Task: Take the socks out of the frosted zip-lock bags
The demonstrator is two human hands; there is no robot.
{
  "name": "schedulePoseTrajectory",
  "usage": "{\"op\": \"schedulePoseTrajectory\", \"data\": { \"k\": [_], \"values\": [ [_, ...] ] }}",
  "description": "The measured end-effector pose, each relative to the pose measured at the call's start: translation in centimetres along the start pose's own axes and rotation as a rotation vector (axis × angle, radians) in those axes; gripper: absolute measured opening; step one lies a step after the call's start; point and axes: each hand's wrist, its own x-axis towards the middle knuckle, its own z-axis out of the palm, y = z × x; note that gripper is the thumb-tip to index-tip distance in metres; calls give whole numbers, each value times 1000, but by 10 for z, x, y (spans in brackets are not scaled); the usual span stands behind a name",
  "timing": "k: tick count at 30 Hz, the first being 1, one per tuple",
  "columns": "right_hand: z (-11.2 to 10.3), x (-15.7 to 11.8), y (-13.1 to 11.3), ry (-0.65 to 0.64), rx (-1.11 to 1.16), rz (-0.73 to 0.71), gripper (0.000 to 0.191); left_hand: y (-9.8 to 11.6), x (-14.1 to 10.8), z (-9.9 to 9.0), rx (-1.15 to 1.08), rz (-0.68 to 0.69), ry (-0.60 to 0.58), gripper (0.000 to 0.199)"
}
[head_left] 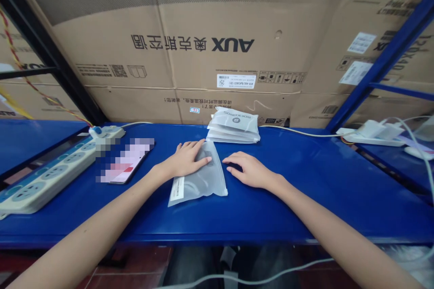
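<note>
Forearms point(84, 244): bare, entering from the bottom edge of the frame
Left grip point(185, 160): fingers together, lying flat on the frosted plastic zip pouch point(200, 185) at center frame, not clamped
Right grip point(246, 170): apart, palm down on the blue metal tabletop point(305, 216), just beside the pouch, empty
Hard to see: pouch contents blurred; pixelated screen on the phone point(125, 162)

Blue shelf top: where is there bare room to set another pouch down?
Bare blue lies right of the right hand, up to the charger strip, and along the front edge. Crowded left: phone, socket strip, left hand on frosted pouch, stacked pouches behind.
</note>
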Motion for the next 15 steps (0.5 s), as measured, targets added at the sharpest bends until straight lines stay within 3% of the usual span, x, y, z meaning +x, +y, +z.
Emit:
{"op": "schedulePoseTrajectory", "data": {
  "k": [6, 15],
  "values": [
    [-2, -1, 4, -56, -82, -66, 40, -5, 6, 8, -138, 119, 103, 69],
    [5, 1, 3, -75, -47, -135, 41, -12, 17, 14, -202, 116, 176, 86]
  ]
}}
